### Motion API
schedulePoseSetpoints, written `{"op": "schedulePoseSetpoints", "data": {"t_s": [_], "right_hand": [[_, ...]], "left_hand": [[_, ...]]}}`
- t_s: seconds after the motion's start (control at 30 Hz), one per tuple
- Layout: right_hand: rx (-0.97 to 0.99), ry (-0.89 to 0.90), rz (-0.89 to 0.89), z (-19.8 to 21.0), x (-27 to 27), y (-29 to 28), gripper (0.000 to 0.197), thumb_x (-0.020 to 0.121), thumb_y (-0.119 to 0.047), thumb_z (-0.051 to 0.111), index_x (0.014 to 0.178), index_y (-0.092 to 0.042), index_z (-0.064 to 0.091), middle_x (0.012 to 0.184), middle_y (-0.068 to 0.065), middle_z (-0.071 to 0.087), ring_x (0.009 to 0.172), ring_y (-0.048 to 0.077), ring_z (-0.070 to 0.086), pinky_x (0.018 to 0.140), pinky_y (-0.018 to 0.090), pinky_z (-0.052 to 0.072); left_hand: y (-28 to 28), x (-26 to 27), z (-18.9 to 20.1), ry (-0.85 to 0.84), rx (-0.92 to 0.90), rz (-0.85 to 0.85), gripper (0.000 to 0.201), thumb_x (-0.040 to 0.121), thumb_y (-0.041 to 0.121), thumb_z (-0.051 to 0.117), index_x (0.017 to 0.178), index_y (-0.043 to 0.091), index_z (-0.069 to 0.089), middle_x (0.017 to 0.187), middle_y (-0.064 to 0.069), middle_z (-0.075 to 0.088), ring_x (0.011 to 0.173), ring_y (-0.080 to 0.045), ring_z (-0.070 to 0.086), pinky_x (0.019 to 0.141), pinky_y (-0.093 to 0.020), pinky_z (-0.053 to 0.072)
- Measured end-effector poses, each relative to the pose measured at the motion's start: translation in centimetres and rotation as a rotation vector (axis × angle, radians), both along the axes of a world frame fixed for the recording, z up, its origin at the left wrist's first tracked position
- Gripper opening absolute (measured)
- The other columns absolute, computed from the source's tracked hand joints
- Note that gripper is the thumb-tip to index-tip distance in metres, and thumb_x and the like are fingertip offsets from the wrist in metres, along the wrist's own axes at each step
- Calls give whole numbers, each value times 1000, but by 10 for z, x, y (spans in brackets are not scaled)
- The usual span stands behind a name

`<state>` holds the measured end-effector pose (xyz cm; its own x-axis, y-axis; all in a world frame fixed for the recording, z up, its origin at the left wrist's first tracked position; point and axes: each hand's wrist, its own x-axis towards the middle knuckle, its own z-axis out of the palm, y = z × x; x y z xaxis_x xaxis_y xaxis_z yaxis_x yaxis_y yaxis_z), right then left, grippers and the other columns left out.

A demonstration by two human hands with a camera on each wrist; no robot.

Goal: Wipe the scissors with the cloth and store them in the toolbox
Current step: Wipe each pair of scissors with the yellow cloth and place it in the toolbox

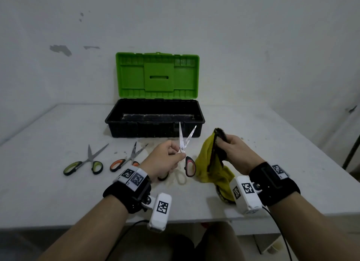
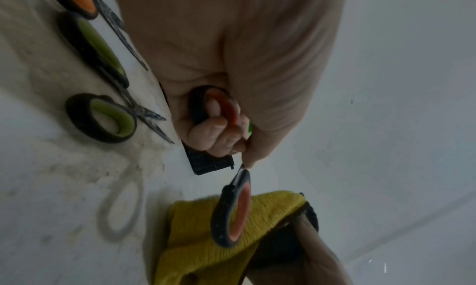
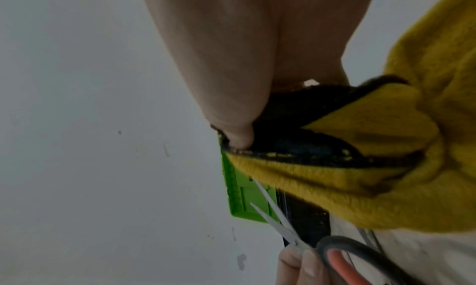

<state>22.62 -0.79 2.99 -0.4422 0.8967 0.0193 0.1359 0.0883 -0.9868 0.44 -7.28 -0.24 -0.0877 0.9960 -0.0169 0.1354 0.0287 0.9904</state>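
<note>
While the pair of steel-bladed scissors with black-and-orange plastic handles (image 1: 185,153) is being held up above the table, its blades are pointing away from the person and standing parted in a narrow V. The left hand (image 1: 165,159) is gripping it near the pivot, fingers curled around one handle loop, as the left wrist view shows; the other loop is hanging free below the hand.

The scissors are likely light and rigid, with slick metal blades and sharp edges and tips. The thick plastic loops or the pivot area look like the safest places to hold, keeping skin off the cutting edges; because the blades swing on the pivot, a hold on one loop alone may let them flop.

Just to the right, the right hand (image 1: 235,151) is clutching a soft yellow cloth with dark soiled patches (image 1: 210,163), bunched in curled fingers and draping limply down towards the table. Cloth and blades are near each other but not touching.

Behind them, a black plastic toolbox with a raised bright green lid (image 1: 154,120) is sitting open on the pale grey table (image 1: 58,192). To the left, a pair of scissors with green-and-black handles (image 1: 83,163) and another pair with orange-and-black handles (image 1: 126,159) are lying flat on the table, blades parted.
</note>
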Motion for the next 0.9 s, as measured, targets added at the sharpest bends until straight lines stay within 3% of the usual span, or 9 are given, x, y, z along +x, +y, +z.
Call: {"op": "schedulePoseSetpoints", "data": {"t_s": [0.13, 0.23, 0.3, 0.4, 0.53, 0.6, 0.73, 0.83, 0.9], "right_hand": [[-150, -3, -148, -7, -2, 5, 24, 103, -28, 42, 95, -8, 54, 80, 13, 50, 70, 24, 51, 68, 39, 47], [-334, 121, -153, -9, -3, 6, 35, 87, -47, 51, 87, -12, 51, 79, 12, 46, 74, 29, 50, 81, 49, 50], [-316, 136, -107, -9, -2, 7, 54, 75, -52, 64, 107, -12, 50, 91, 12, 51, 83, 31, 56, 93, 51, 52], [-159, -19, -8, -12, 3, 3, 79, 65, -36, 81, 128, -25, 35, 109, 17, 60, 89, 26, 64, 86, 44, 56], [93, -201, -67, -21, 4, 4, 26, 81, -19, 69, 103, -23, 56, 87, 10, 67, 78, 29, 64, 83, 51, 54], [165, -191, -85, -21, 2, 3, 6, 88, -19, 64, 94, -21, 63, 82, 4, 65, 74, 24, 60, 78, 45, 52], [155, -56, -94, -17, 0, 3, 7, 97, -14, 57, 99, -13, 63, 86, 6, 67, 78, 16, 60, 77, 36, 50], [-3, 130, -86, -10, -1, 1, 10, 101, -10, 49, 110, -14, 49, 74, 9, 60, 61, 18, 55, 58, 31, 50], [-55, 161, -131, -6, -2, 3, 15, 101, -3, 43, 101, -16, 51, 70, 7, 56, 52, 15, 49, 48, 25, 45]], "left_hand": [[-6, 1, -4, 45, -17, 7, 23, 88, 13, 74, 86, 13, 51, 60, 4, 55, 39, -5, 43, 41, -18, 34], [-6, 4, -8, 90, -22, 3, 24, 86, 15, 75, 87, 11, 52, 58, 5, 55, 36, -3, 41, 38, -16, 32], [-5, 5, -10, 94, -28, 16, 24, 87, 16, 75, 88, 11, 52, 56, 6, 54, 35, -2, 41, 38, -16, 32], [-2, 8, -11, 90, -37, 37, 24, 86, 17, 76, 87, 13, 52, 55, 7, 54, 36, -3, 42, 39, -17, 32], [4, 11, -11, 108, -54, 53, 23, 86, 18, 76, 88, 13, 54, 60, 4, 53, 40, -5, 42, 40, -17, 32], [6, 11, -12, 115, -62, 51, 24, 86, 19, 77, 86, 14, 54, 61, 3, 53, 42, -6, 43, 41, -18, 33], [9, 11, -14, 113, -83, 50, 25, 85, 20, 77, 86, 15, 53, 64, 0, 54, 45, -9, 44, 42, -18, 34], [11, 10, -16, 104, -88, 47, 25, 84, 20, 78, 85, 15, 53, 63, 1, 52, 46, -9, 44, 43, -21, 34], [12, 9, -17, 91, -90, 49, 25, 84, 20, 78, 84, 15, 53, 60, 4, 50, 45, -9, 42, 45, -23, 33]]}}
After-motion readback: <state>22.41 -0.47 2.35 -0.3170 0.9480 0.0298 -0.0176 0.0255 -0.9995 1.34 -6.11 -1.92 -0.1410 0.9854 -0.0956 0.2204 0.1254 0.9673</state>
